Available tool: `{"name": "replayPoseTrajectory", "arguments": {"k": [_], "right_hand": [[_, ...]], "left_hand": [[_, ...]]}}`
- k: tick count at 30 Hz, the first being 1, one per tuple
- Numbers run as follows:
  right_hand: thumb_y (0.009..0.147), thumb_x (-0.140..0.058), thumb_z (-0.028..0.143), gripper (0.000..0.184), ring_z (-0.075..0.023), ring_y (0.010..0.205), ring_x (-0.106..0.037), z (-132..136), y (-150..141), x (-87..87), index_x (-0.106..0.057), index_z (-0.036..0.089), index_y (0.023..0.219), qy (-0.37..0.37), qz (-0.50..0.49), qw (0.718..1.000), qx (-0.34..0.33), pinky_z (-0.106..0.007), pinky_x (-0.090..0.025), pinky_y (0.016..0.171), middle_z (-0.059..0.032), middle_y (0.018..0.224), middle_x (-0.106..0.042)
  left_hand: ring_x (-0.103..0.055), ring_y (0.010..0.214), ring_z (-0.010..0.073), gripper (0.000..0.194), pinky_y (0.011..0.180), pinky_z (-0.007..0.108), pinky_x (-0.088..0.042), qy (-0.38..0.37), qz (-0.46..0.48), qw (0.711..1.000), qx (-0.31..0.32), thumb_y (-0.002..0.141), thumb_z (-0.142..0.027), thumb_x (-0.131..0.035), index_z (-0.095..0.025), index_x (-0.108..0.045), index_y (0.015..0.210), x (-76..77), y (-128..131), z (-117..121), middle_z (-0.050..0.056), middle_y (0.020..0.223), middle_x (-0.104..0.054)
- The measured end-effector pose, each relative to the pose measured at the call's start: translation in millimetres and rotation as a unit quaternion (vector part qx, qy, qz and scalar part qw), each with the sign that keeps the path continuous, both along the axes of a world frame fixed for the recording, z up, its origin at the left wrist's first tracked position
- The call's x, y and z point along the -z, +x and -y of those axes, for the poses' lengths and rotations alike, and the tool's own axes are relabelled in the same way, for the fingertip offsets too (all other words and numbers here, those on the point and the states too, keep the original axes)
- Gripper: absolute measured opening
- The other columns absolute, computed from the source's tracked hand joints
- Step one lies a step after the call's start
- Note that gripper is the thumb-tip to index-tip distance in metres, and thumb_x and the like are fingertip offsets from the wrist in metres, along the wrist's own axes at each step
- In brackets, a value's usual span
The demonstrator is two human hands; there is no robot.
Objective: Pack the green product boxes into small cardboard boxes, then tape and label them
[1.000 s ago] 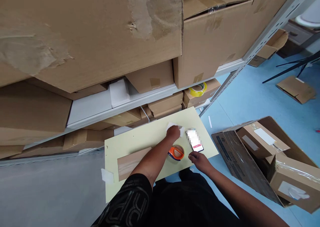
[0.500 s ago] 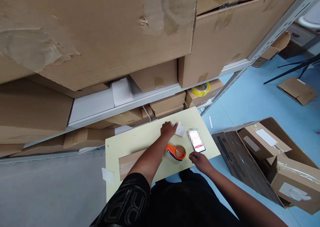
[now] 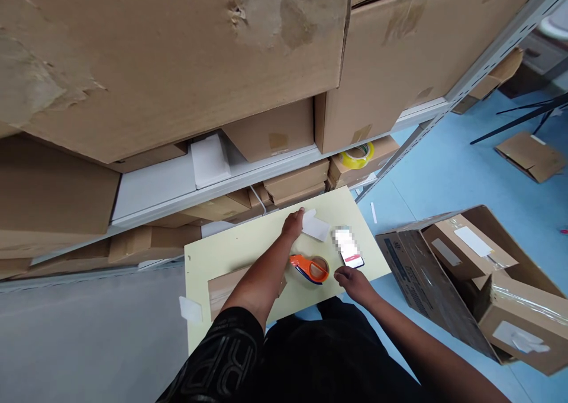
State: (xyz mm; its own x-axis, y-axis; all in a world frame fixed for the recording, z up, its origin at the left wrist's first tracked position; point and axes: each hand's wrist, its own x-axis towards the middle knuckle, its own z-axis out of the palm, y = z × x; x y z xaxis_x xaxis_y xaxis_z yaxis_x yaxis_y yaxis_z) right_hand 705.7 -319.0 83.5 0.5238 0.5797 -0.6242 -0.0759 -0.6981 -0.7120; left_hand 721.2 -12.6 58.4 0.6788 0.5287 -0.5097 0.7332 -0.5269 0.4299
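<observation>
My left hand [image 3: 293, 223] is over the far part of the cream board, with its fingers closed against the edge of a small white paper slip [image 3: 309, 215]. Beside it lies a larger white paper piece [image 3: 316, 229]. My right hand [image 3: 354, 283] hovers at the near edge, fingers curled together; what they hold, if anything, is hidden. Just beyond it is a phone [image 3: 348, 247] with a lit screen. An orange tape dispenser [image 3: 302, 265] with a roll in it rests between my arms. A flat brown cardboard box [image 3: 224, 289] is partly covered by my left forearm.
The cream board [image 3: 261, 235] stands against a metal shelf [image 3: 261, 170] stacked with cartons. A yellow tape roll [image 3: 356, 155] sits on a lower box. To the right, an open carton [image 3: 412, 279] holds packed boxes. Another paper piece [image 3: 190, 309] overhangs the board's left edge.
My left hand has shifted left and away from me, uncovering the larger paper piece and more of the tape dispenser. The right hand stays by the phone. The view has tilted slightly.
</observation>
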Motion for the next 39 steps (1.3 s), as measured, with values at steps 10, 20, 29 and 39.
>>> {"name": "replayPoseTrajectory", "arguments": {"k": [10,20,29,39], "right_hand": [[0.091,-0.054,0.048,0.035,-0.0243,0.085,-0.071,6.0,1.0,7.3,-0.075,0.022,0.098,-0.003,-0.006,1.000,0.004,-0.033,-0.049,0.075,-0.0063,0.090,-0.076],[0.091,-0.053,0.048,0.033,-0.0240,0.088,-0.071,18.2,2.7,8.9,-0.074,0.023,0.095,-0.002,0.006,1.000,0.009,-0.032,-0.049,0.078,-0.0050,0.091,-0.076],[0.090,-0.053,0.047,0.033,-0.0239,0.086,-0.070,16.3,3.7,3.5,-0.073,0.022,0.095,0.003,-0.007,1.000,0.005,-0.033,-0.048,0.076,-0.0058,0.091,-0.075],[0.092,-0.053,0.051,0.034,-0.0225,0.083,-0.072,-10.4,32.7,-0.3,-0.071,0.022,0.095,0.051,0.013,0.995,0.080,-0.032,-0.051,0.076,-0.0054,0.090,-0.076]], "left_hand": [[-0.069,0.106,0.0215,0.038,0.087,0.028,-0.052,-0.026,0.013,0.999,-0.028,0.087,-0.038,-0.069,-0.023,-0.066,0.122,10.0,-3.8,-1.1,0.007,0.121,-0.073],[-0.068,0.099,0.0216,0.021,0.082,0.030,-0.050,0.067,-0.052,0.996,0.004,0.091,-0.042,-0.067,-0.024,-0.067,0.103,11.1,-5.2,3.4,0.005,0.108,-0.075],[-0.068,0.098,0.0225,0.015,0.081,0.031,-0.049,0.072,-0.045,0.995,0.047,0.092,-0.037,-0.064,-0.025,-0.073,0.092,-13.9,-3.4,7.2,0.005,0.104,-0.077],[-0.070,0.100,0.0210,0.030,0.086,0.029,-0.052,-0.021,0.044,0.993,0.112,0.100,-0.041,-0.053,-0.023,-0.076,0.106,-58.9,-12.9,50.7,0.005,0.110,-0.078]]}}
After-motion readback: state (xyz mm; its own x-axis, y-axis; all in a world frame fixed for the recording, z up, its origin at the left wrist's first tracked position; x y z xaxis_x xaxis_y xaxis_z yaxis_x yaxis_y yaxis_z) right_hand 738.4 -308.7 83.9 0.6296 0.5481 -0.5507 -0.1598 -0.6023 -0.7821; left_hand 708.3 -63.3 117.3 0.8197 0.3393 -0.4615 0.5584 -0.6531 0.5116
